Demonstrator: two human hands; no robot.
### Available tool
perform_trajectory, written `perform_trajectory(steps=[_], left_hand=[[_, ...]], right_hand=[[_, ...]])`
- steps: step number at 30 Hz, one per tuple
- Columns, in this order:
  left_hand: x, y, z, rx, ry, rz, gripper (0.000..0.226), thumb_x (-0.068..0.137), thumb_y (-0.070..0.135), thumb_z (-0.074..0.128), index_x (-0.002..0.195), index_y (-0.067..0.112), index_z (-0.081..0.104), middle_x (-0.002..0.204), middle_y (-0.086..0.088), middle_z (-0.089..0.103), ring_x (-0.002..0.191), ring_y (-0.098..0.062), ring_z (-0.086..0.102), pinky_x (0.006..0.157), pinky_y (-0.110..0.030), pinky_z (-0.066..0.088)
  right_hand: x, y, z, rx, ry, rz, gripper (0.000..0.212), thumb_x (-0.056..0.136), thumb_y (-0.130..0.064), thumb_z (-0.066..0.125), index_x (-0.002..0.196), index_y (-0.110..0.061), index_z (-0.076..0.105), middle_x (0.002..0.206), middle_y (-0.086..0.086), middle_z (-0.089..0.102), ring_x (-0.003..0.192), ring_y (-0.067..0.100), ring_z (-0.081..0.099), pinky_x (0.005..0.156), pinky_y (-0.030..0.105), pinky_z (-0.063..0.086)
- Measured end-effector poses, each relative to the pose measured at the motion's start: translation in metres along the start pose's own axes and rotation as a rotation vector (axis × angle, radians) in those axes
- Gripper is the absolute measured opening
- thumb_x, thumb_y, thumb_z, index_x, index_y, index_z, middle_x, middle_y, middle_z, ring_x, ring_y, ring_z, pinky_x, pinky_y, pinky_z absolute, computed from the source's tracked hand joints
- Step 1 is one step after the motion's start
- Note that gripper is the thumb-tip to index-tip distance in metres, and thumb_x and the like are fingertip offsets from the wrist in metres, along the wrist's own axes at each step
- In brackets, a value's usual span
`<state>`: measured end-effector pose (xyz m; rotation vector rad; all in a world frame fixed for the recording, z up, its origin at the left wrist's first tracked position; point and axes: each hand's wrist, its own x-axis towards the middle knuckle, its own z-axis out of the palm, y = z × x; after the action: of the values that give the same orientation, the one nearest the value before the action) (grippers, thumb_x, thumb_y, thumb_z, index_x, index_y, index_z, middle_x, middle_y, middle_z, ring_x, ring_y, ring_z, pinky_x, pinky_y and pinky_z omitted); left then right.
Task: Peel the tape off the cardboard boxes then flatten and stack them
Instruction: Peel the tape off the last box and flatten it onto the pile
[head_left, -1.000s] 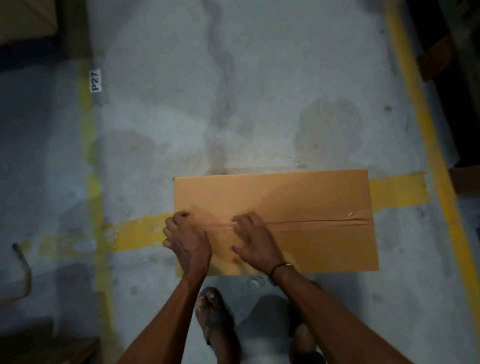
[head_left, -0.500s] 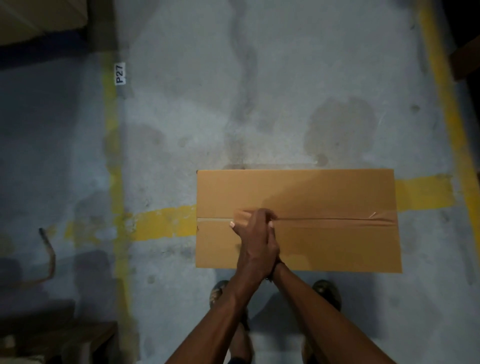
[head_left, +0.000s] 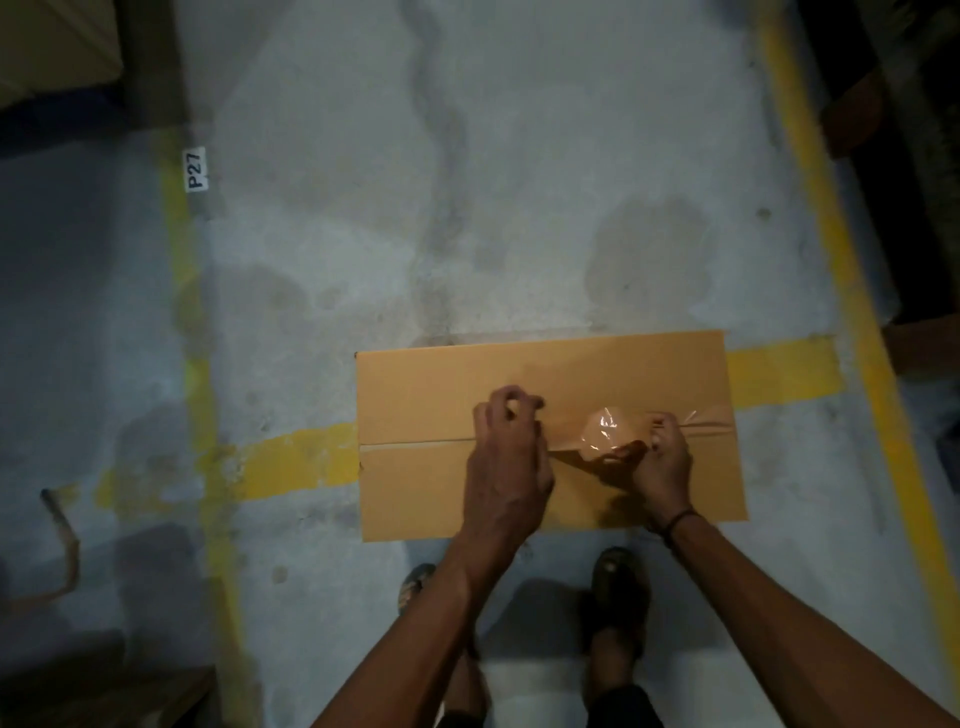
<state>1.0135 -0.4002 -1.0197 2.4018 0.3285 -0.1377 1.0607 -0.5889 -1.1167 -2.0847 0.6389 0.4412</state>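
The flat-topped tan cardboard box (head_left: 550, 441) sits on the grey concrete floor (head_left: 467, 208), across a yellow painted floor stripe (head_left: 306, 457), just ahead of the person's sandalled feet. Step in hand: peeling tape. The left hand (head_left: 506, 467) rests w/ curled fingers on the centre seam, probably pinning the flap, tho the grip is unclear. The right hand (head_left: 662, 462) pinches a lifted, crinkled bubble of clear brown packing tape (head_left: 605, 431), w/ the strip's right end stuck near the box edge. Next move calls for a steady pull toward that edge, box held down. Box sides and bottom are hidden; dark shapes at frame edges can't be made out.
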Motion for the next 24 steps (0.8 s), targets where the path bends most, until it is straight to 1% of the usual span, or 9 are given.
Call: perform_trajectory(steps=[2, 5, 9, 12, 14, 16, 20, 22, 24], left_hand=[[-0.002, -0.011, 0.008, -0.018, -0.007, -0.113, 0.029, 0.099, 0.016, 0.052, 0.127, 0.021, 0.051, 0.129, 0.001, 0.045, 0.111, -0.017, 0.046, 0.07, -0.03, 0.05], [-0.007, -0.032, 0.031, 0.019, -0.248, -0.135, 0.04, 0.097, 0.022, 0.054, 0.137, 0.021, 0.049, 0.128, -0.002, 0.048, 0.113, -0.023, 0.052, 0.088, -0.04, 0.051], [-0.004, -0.029, 0.062, -0.029, -0.456, -0.172, 0.06, 0.095, 0.03, 0.063, 0.149, 0.021, 0.04, 0.133, -0.006, 0.049, 0.115, -0.026, 0.057, 0.095, -0.041, 0.051], [0.008, -0.003, 0.087, -0.119, -0.464, -0.202, 0.07, 0.093, 0.033, 0.069, 0.153, 0.017, 0.035, 0.137, -0.009, 0.05, 0.119, -0.028, 0.056, 0.101, -0.042, 0.048], [0.017, 0.017, 0.103, -0.143, -0.43, -0.21, 0.075, 0.09, 0.034, 0.071, 0.153, 0.02, 0.033, 0.134, -0.011, 0.048, 0.114, -0.029, 0.057, 0.098, -0.042, 0.049], [0.024, 0.033, 0.114, -0.101, -0.399, -0.219, 0.066, 0.09, 0.037, 0.071, 0.146, 0.026, 0.039, 0.125, -0.009, 0.044, 0.102, -0.03, 0.058, 0.09, -0.04, 0.052], [0.038, 0.045, 0.122, -0.023, -0.306, -0.235, 0.019, 0.099, 0.027, 0.055, 0.116, 0.017, 0.055, 0.109, -0.011, 0.047, 0.093, -0.036, 0.058, 0.081, -0.045, 0.052], [0.041, 0.048, 0.121, -0.017, -0.266, -0.255, 0.015, 0.101, 0.027, 0.052, 0.112, 0.018, 0.056, 0.107, -0.011, 0.048, 0.09, -0.034, 0.057, 0.079, -0.045, 0.053], [0.043, 0.048, 0.121, -0.03, -0.258, -0.271, 0.019, 0.102, 0.032, 0.049, 0.116, 0.021, 0.056, 0.107, -0.011, 0.051, 0.089, -0.031, 0.058, 0.079, -0.042, 0.053]], right_hand=[[0.024, 0.006, -0.041, -0.01, 0.12, 0.052, 0.038, 0.083, 0.015, 0.06, 0.115, -0.005, 0.061, 0.104, 0.012, 0.067, 0.097, 0.026, 0.062, 0.077, 0.031, 0.045], [0.052, 0.006, -0.079, 0.114, 0.211, 0.205, 0.034, 0.083, 0.007, 0.066, 0.114, -0.007, 0.065, 0.111, 0.014, 0.068, 0.104, 0.031, 0.064, 0.077, 0.03, 0.046], [0.072, -0.012, -0.113, 0.607, 0.213, 0.231, 0.017, 0.094, 0.0, 0.06, 0.086, -0.016, 0.063, 0.084, 0.009, 0.064, 0.082, 0.029, 0.068, 0.06, 0.028, 0.059], [0.072, -0.041, -0.132, 0.707, 0.043, 0.262, 0.016, 0.096, -0.005, 0.055, 0.088, -0.015, 0.065, 0.079, 0.008, 0.064, 0.063, 0.018, 0.07, 0.057, 0.025, 0.058], [0.076, -0.055, -0.147, 0.666, -0.216, 0.297, 0.019, 0.094, -0.009, 0.053, 0.094, -0.018, 0.069, 0.084, 0.007, 0.065, 0.069, 0.016, 0.069, 0.061, 0.024, 0.059], [0.082, -0.059, -0.161, 0.632, -0.439, 0.287, 0.024, 0.091, -0.005, 0.052, 0.1, -0.016, 0.071, 0.098, 0.011, 0.065, 0.084, 0.021, 0.067, 0.071, 0.025, 0.061], [0.081, -0.047, -0.173, 0.838, -0.566, 0.348, 0.042, 0.08, 0.011, 0.053, 0.115, -0.011, 0.059, 0.113, 0.017, 0.065, 0.098, 0.029, 0.064, 0.08, 0.027, 0.06], [0.072, -0.026, -0.161, 0.741, -0.531, 0.39, 0.052, 0.062, 0.006, 0.066, 0.109, -0.017, 0.061, 0.098, 0.015, 0.065, 0.077, 0.023, 0.061, 0.059, 0.02, 0.053], [0.054, -0.002, -0.138, 0.363, -0.281, 0.377, 0.023, 0.075, -0.004, 0.074, 0.091, -0.016, 0.065, 0.082, 0.01, 0.065, 0.066, 0.02, 0.059, 0.051, 0.02, 0.046]])
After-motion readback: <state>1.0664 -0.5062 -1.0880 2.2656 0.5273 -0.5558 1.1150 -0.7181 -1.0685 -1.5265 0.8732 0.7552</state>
